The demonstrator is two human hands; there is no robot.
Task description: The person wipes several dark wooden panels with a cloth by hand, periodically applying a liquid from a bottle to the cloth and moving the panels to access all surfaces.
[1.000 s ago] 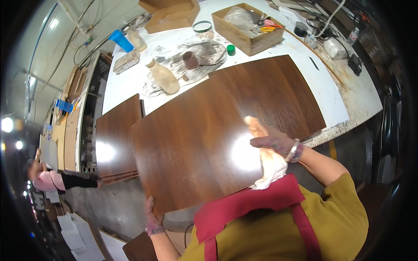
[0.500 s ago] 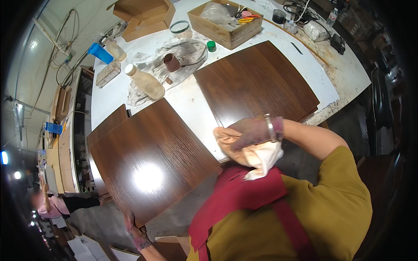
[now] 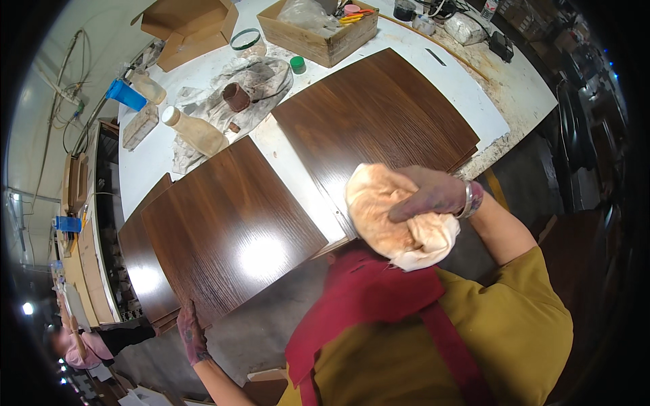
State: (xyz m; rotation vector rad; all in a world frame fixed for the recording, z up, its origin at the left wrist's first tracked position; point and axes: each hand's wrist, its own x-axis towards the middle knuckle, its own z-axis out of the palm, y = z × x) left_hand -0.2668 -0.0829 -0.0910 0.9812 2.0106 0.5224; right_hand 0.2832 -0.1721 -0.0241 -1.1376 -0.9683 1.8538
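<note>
My right hand [image 3: 433, 193], in a stained glove with a bracelet at the wrist, grips a crumpled cream rag [image 3: 399, 227] with brown stains. The rag is held over the table's near edge, beside the right-hand stack of dark brown panels [image 3: 379, 108]. At the near left corner of another glossy dark brown wood-grain panel [image 3: 230, 216], my left hand [image 3: 193, 333] holds the edge, its fingers partly hidden. That panel lies askew over more brown panels [image 3: 139, 271], which stick out on its left.
Behind the panels are a capped bottle [image 3: 196, 132], a brown cup [image 3: 235, 97] on a stained cloth [image 3: 267, 74], a green-lidded jar [image 3: 298, 65] and a wooden box [image 3: 325, 44] of tools. An open carton [image 3: 186, 30] stands farther back. A person in pink [image 3: 88, 348] is at far left.
The left panel's near edge has shifted up and left, uncovering more of the panels beneath. My left hand moved with it. My right hand has turned, and the rag now hangs more spread out.
</note>
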